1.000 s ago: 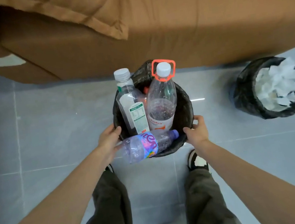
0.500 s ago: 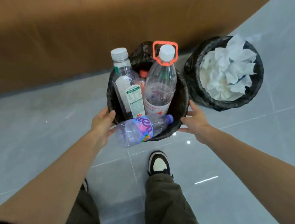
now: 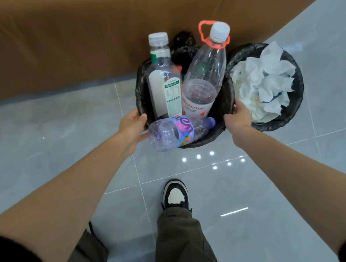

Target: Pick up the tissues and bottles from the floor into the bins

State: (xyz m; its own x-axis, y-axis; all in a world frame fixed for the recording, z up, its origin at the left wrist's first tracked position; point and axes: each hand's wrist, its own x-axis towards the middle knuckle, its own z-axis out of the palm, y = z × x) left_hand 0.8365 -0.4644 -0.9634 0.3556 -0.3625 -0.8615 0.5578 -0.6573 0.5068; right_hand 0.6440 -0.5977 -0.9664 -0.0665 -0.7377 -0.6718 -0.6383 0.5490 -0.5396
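- Black-lined bottle bin (image 3: 140, 86) holds two leaning bottles (image 3: 165, 87); a purple bottle (image 3: 174, 134) lies across its 6 o'clock rim.
- The left hand (image 3: 132, 127) grips its 9 o'clock rim and the right hand (image 3: 238, 117) its 3 o'clock rim, fingers curled.
- The tissue bin (image 3: 298, 95), full of tissues (image 3: 265, 82), sits just beside it at 3 o'clock.

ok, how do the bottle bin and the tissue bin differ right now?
Contents: the bottle bin holds plastic bottles; the tissue bin holds crumpled white tissues. Handling: the left hand and right hand hold the bottle bin's rim; no hand holds the tissue bin. Fill: bottles stick well above the bottle bin's rim, while tissues sit near the tissue bin's rim. Shared: both are round, black-bag lined, side by side.
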